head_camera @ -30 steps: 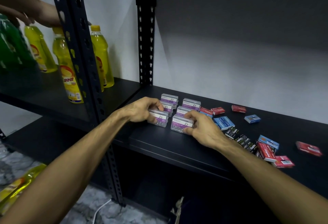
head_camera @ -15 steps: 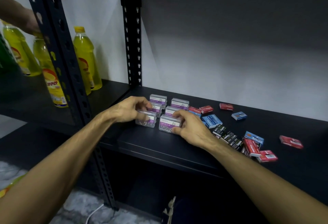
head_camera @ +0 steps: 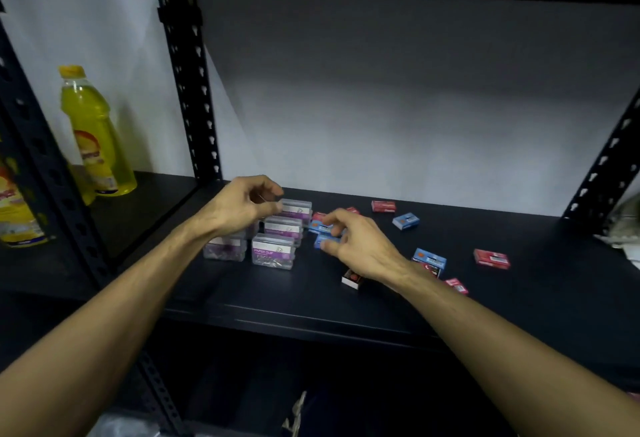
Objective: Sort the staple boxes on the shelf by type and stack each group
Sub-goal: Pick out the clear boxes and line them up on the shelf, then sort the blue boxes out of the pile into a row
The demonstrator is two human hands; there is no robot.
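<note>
Both hands have left the clear paper clip boxes (head_camera: 273,251): our left hand (head_camera: 242,206) now hovers above them, fingers loosely curled and holding nothing, and our right hand (head_camera: 356,242) has moved right, thumb and fingertips pinching a blue staple box (head_camera: 325,240). Near the shelf (head_camera: 311,301) front edge we see bare dark surface. Clear boxes contain metal clips. Farther right, red staple boxes (head_camera: 491,258) and blue ones (head_camera: 406,221) lie scattered, well apart. A yellow bottle (head_camera: 95,135) stands far left.
</note>
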